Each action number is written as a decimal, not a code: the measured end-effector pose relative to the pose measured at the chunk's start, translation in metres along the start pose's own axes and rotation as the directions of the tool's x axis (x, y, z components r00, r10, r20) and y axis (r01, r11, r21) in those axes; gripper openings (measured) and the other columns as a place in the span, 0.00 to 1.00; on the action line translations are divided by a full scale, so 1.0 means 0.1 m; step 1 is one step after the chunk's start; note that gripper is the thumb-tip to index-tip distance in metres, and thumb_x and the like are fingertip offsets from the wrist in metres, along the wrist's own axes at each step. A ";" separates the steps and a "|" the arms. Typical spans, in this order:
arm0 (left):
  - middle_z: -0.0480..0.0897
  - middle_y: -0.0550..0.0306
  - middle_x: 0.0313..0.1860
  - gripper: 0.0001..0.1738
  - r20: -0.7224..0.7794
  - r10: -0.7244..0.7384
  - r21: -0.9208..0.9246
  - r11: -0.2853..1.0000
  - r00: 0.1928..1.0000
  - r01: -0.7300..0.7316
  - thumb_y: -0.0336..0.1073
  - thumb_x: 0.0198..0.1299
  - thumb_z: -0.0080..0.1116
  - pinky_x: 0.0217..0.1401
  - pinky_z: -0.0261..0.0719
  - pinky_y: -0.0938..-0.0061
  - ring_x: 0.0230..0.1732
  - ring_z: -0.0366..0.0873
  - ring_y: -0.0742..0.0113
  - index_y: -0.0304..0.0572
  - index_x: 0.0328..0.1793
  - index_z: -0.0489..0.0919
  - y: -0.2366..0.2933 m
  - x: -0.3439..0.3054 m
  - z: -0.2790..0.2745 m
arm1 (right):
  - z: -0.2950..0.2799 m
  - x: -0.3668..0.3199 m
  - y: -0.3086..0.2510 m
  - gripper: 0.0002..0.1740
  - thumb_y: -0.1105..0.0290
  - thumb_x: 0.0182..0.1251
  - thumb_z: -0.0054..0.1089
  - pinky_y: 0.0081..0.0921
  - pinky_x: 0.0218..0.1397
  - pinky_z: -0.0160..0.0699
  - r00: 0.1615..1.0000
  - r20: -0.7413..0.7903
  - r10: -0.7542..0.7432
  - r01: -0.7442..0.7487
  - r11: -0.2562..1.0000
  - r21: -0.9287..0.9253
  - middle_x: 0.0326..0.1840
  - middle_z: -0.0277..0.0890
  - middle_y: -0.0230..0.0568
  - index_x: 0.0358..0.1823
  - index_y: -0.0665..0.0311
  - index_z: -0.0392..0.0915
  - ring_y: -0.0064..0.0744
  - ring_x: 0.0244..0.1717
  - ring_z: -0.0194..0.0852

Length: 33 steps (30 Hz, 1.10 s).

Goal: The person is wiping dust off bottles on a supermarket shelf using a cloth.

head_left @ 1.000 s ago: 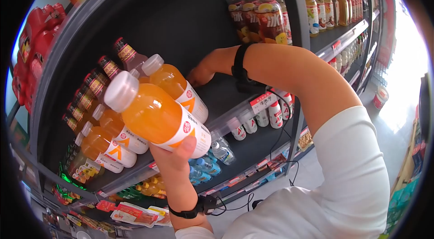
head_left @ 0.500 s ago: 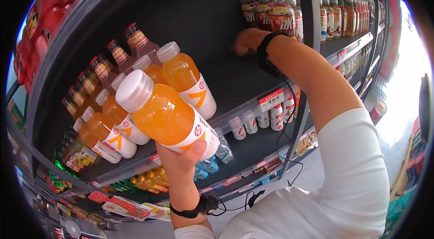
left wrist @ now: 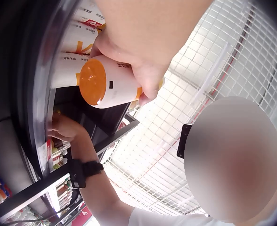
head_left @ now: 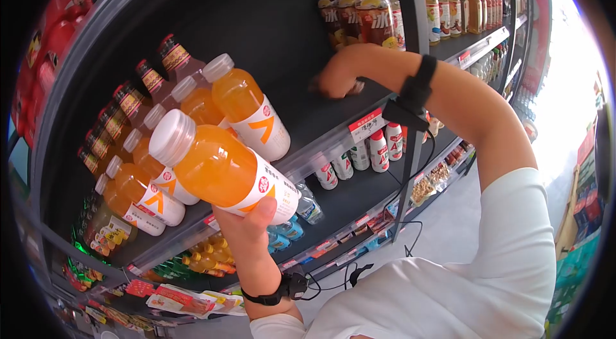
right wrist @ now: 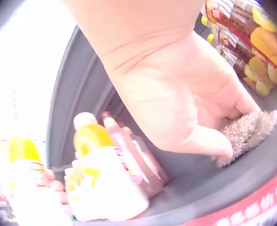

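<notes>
My left hand [head_left: 249, 227] grips the lower part of a plastic bottle of orange drink [head_left: 218, 169], tilted in front of the shelf. Its cap is white and its label white with an orange mark. My right hand [head_left: 343, 73] reaches onto the dark shelf board [head_left: 298, 127], left of the yellow-capped iced tea bottles [head_left: 375, 18]. In the right wrist view, that hand's thumb and fingers pinch a fuzzy grey-brown cloth [right wrist: 249, 134] against the board. Most of the cloth is hidden in the head view.
More orange drink bottles [head_left: 256, 111] stand left of the bare stretch of board, with dark-capped bottles [head_left: 176, 60] behind. A clear front rail carries a price tag [head_left: 366, 126]. A black upright [head_left: 410, 12] borders the bay at right. A black cable [head_left: 410, 175] hangs from my right wrist.
My right hand has moved right along the shelf, away from the orange drink bottles, then nearer the front edge. My left hand keeps hold of its bottle.
</notes>
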<state>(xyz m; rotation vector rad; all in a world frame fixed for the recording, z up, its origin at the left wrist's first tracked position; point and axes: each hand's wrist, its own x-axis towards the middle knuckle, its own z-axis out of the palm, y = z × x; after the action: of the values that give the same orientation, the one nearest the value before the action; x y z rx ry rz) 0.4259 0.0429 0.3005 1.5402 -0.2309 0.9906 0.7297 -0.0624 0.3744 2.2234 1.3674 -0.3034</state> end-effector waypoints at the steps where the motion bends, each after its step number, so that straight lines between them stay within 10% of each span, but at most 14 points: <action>1: 0.74 0.42 0.57 0.47 0.007 -0.004 -0.007 1.000 1.000 0.004 0.45 0.44 0.66 0.61 0.77 0.56 0.58 0.77 0.47 0.35 0.71 0.62 -0.01 0.01 0.01 | -0.04 -0.33 -0.22 0.19 0.64 0.67 0.50 0.41 0.48 0.78 0.991 -0.049 -0.126 0.129 0.990 0.057 0.47 0.82 0.48 0.55 0.61 0.79 0.46 0.46 0.81; 5: 0.74 0.41 0.58 0.45 0.001 0.006 -0.031 1.000 1.000 -0.006 0.46 0.45 0.66 0.63 0.76 0.56 0.58 0.77 0.47 0.34 0.70 0.64 -0.10 0.00 0.02 | 0.20 -0.60 -0.37 0.18 0.65 0.68 0.49 0.37 0.44 0.79 0.905 -0.328 -0.272 0.351 0.912 0.213 0.43 0.83 0.42 0.58 0.49 0.78 0.42 0.41 0.81; 14: 0.75 0.44 0.57 0.53 -0.084 -0.048 0.017 0.999 0.995 0.050 0.52 0.40 0.75 0.59 0.80 0.58 0.56 0.79 0.50 0.35 0.70 0.63 -0.04 -0.17 -0.03 | -0.40 0.46 -0.03 0.11 0.62 0.56 0.62 0.40 0.49 0.79 0.990 -0.099 0.100 -0.119 0.970 -0.213 0.47 0.83 0.44 0.37 0.56 0.88 0.41 0.48 0.81; 16: 0.75 0.45 0.56 0.53 -0.093 -0.058 0.040 0.997 0.994 0.062 0.52 0.39 0.76 0.59 0.80 0.58 0.55 0.79 0.52 0.35 0.69 0.64 -0.04 -0.22 -0.09 | -0.35 0.14 -0.09 0.12 0.65 0.60 0.59 0.41 0.50 0.78 0.833 -0.541 -0.118 0.112 0.993 -0.044 0.49 0.83 0.44 0.41 0.58 0.87 0.40 0.49 0.81; 21: 0.75 0.47 0.55 0.51 -0.132 -0.117 0.043 0.991 0.984 0.124 0.50 0.38 0.78 0.58 0.80 0.62 0.54 0.79 0.55 0.35 0.67 0.65 0.02 -0.32 -0.17 | -0.82 1.10 -0.43 0.18 0.63 0.69 0.48 0.41 0.53 0.76 0.962 -0.205 -0.181 0.188 0.982 0.014 0.54 0.82 0.43 0.55 0.59 0.80 0.40 0.51 0.80; 24: 0.76 0.48 0.54 0.51 -0.144 -0.092 0.075 0.992 0.985 0.103 0.51 0.38 0.78 0.58 0.80 0.63 0.54 0.79 0.57 0.35 0.67 0.65 0.01 -0.35 -0.23 | -0.67 0.91 -0.48 0.20 0.60 0.70 0.45 0.43 0.54 0.75 0.939 -0.322 -0.118 0.215 0.934 0.284 0.54 0.81 0.43 0.56 0.60 0.78 0.39 0.50 0.80; 33: 0.74 0.48 0.55 0.53 -0.126 -0.127 0.030 0.991 0.984 0.132 0.49 0.36 0.78 0.60 0.79 0.56 0.55 0.78 0.51 0.40 0.69 0.64 0.00 -0.39 -0.26 | -0.39 0.78 0.35 0.17 0.73 0.60 0.57 0.49 0.58 0.72 0.960 0.064 0.272 -0.267 0.960 -0.079 0.55 0.79 0.54 0.51 0.67 0.82 0.49 0.55 0.77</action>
<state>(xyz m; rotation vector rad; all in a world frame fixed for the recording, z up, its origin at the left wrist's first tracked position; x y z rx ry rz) 0.3903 0.0515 0.2709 1.5026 -0.0236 0.9878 0.7946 0.0057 0.3838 2.2807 1.0041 -0.2343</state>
